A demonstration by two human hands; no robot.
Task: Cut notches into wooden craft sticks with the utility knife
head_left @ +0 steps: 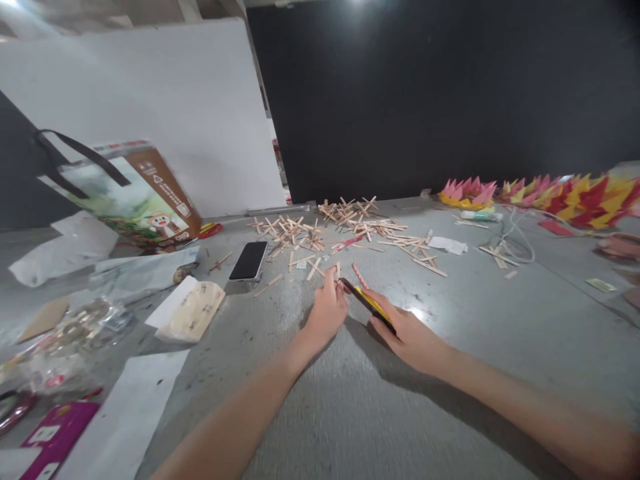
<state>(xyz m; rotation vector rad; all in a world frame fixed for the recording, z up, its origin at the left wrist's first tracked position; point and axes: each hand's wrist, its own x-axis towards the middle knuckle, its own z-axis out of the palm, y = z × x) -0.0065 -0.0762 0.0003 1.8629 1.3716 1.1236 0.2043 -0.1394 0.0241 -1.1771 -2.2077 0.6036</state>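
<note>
My left hand [327,308] is closed round a small wooden stick [338,270], whose end pokes up above the fingers. In my right hand [413,337] is a yellow and black utility knife [374,305], gripped along its handle and slanting up to the left. Its tip meets the fingertips of my left hand, by the stick; the exact contact is too small to tell. Just beyond the knife lies a red-and-white striped stick [359,276]. Loose wooden sticks [295,233] are piled farther back, some of them crossed over each other.
A phone [249,261] lies left of my hands, near an opened paper packet [193,310]. A printed bag [145,193] stands at the back left. Paper sheets and plastic bags cover the left side. Folded paper flowers [590,200] and a cable [515,243] are at right.
</note>
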